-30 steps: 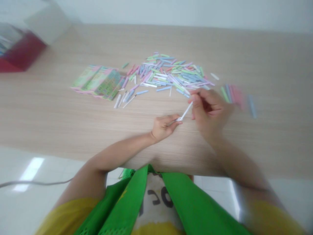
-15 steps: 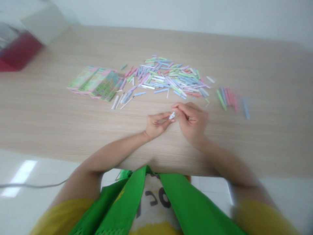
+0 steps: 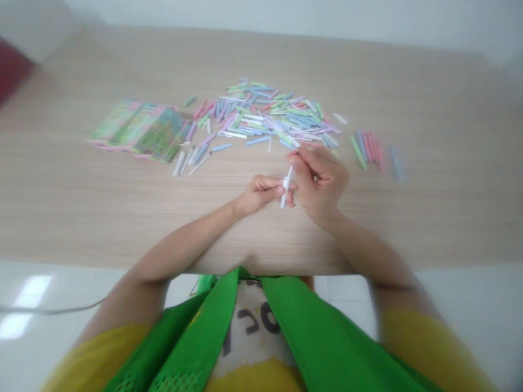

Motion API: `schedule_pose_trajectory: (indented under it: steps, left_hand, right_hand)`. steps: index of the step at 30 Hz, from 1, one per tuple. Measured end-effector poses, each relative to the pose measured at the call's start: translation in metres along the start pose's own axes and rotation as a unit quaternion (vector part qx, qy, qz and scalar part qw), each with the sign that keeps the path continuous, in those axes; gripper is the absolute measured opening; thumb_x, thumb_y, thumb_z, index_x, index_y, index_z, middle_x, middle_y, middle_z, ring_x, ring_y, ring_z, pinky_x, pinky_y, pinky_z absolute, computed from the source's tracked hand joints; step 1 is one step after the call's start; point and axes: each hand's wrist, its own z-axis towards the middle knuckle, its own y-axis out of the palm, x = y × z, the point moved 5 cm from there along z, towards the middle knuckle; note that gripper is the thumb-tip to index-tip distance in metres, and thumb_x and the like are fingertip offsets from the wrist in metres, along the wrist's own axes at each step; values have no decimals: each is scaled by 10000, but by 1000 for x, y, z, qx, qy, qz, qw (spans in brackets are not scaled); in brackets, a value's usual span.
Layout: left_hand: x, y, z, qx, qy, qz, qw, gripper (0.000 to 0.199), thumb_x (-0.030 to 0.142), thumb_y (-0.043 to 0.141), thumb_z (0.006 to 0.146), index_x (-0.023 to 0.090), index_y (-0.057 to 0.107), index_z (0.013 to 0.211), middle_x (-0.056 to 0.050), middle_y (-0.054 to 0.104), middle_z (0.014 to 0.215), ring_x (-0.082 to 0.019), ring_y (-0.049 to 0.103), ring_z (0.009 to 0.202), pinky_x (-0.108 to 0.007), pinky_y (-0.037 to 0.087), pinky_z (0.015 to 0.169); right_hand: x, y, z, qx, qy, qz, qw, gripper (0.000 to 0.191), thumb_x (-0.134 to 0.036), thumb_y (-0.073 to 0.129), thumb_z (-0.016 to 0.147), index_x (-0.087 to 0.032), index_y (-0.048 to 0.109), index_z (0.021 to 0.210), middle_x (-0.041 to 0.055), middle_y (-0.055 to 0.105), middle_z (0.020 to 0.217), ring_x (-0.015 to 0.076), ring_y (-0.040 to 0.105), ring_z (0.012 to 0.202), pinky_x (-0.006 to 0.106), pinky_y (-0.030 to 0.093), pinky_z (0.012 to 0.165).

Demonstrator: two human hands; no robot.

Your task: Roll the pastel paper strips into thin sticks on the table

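Between the thumb and fingers of my left hand (image 3: 258, 194) is a slim white stick-shaped piece (image 3: 287, 188), standing nearly upright with a small wider part midway. My right hand (image 3: 322, 179) is right beside it, thumb and forefinger pinched together just above the piece's upper end. What those fingertips hold, if anything, is too blurred to make out. Beyond both hands spreads a loose pile of pastel stick-shaped parts (image 3: 265, 117) in blue, green, pink, purple and white, some of them thin.
Left of the pile lie printed green-and-pink packets (image 3: 134, 130), overlapping. A short row of coloured sticks (image 3: 370, 148) lies to the right, with a single blue stick (image 3: 396, 163) beside it. A red object (image 3: 14, 68) stands at the table's far left.
The white piece has turned from foreshortened to nearly upright, its length now showing. My right hand's fingertips have risen above it. The whole view has shifted slightly.
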Motion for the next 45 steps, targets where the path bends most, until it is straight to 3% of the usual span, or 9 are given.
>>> schedule_pose_trajectory:
  steps: [8,14,19,26,30,33,36,40,45]
  left_hand:
    - [-16,-2,-6,-47,-117,-180,976,359,396,889,693,129,777,903,-16,573,636,-128,585,585,-285,511,584]
    - [-14,0,-4,6,-118,-205,972,336,352,913,660,111,714,786,7,479,607,-92,481,528,-253,403,503]
    - [-15,0,-3,38,-123,-206,970,273,307,795,797,117,617,712,54,351,546,-37,331,440,-177,250,430]
    - [-15,3,0,81,-219,-267,935,505,458,408,1021,175,437,603,59,251,472,-58,240,344,-187,199,347]
    - [-10,-4,1,125,-233,-296,918,506,505,433,1018,197,377,620,69,254,475,-54,249,329,-182,198,343]
    - [-2,-11,-2,162,-213,-302,915,480,490,481,1010,202,366,644,78,254,481,-47,250,331,-174,186,347]
    - [13,-25,-5,236,-149,-284,917,440,436,471,1026,200,377,667,78,257,493,-46,246,344,-164,178,353]
    - [34,-46,-6,322,-46,-274,905,371,320,486,1028,191,413,687,80,263,510,-36,229,356,-154,178,358]
    - [42,-64,-4,346,-5,-302,888,387,164,367,1020,185,359,633,86,224,487,-33,211,342,-151,159,344]
  right_hand:
    - [33,24,11,-184,149,83,968,301,-459,661,909,-187,747,814,-47,556,554,65,418,445,216,319,419]
    - [37,31,7,-172,140,84,971,364,-512,631,911,-182,735,797,-12,608,612,95,502,530,216,348,439]
    - [39,34,0,-148,141,85,975,340,-480,628,917,-184,729,782,-8,620,659,113,558,620,234,415,529]
    - [41,43,-8,-167,154,89,970,396,-530,638,904,-183,718,730,-16,602,583,115,556,581,251,425,547]
    - [43,48,-6,-146,182,122,965,300,-474,668,897,-191,760,856,-17,628,619,101,550,543,248,438,512]
    - [49,53,-4,-160,213,161,950,239,-368,727,857,-210,762,1033,-3,729,796,99,622,602,249,512,563]
    - [57,56,-2,-164,245,178,939,163,-284,702,864,-215,756,1001,7,754,865,105,676,671,235,528,587]
    - [69,65,-14,-160,339,215,902,142,-150,598,886,-190,734,885,4,739,847,75,668,652,188,475,545]
    - [72,95,-54,-204,456,224,837,220,-34,504,876,-161,676,826,-35,646,696,38,554,501,179,427,501]
